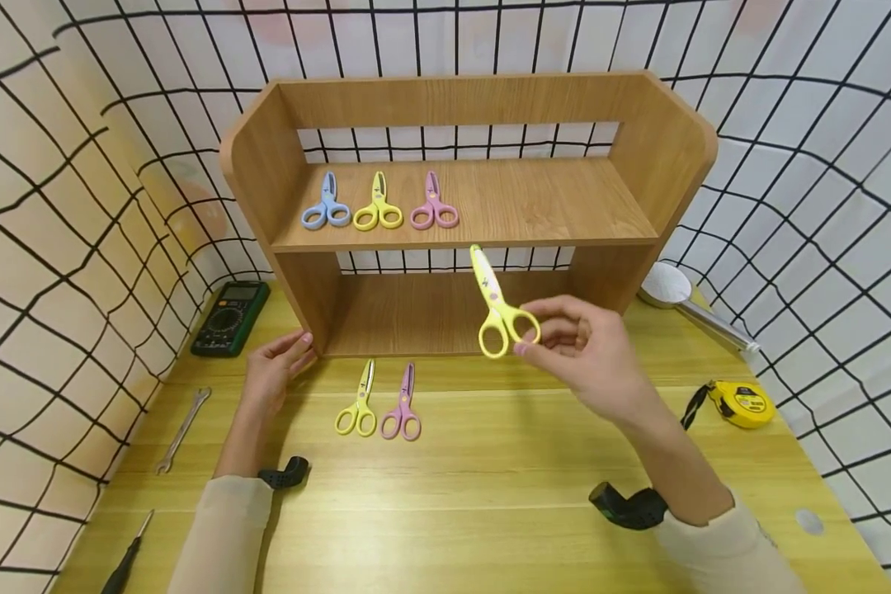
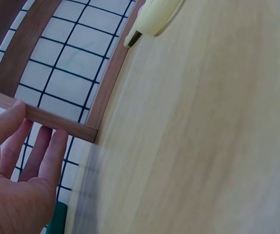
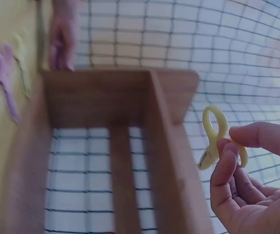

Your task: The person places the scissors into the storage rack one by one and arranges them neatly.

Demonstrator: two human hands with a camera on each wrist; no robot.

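Observation:
My right hand pinches a yellow pair of scissors by one handle loop, its tip pointing up in front of the shelf's upper board. In the right wrist view, thumb and fingers meet at the loop of the scissors. My left hand holds the front edge of the left side panel of the wooden shelf, thumb on one side and fingers on the other in the left wrist view. Yellow scissors and pink scissors lie on the table below the shelf.
On the upper board stand blue scissors, yellow scissors and pink scissors in a row. At left are a multimeter, a wrench and a screwdriver. A ladle and a tape measure lie at right.

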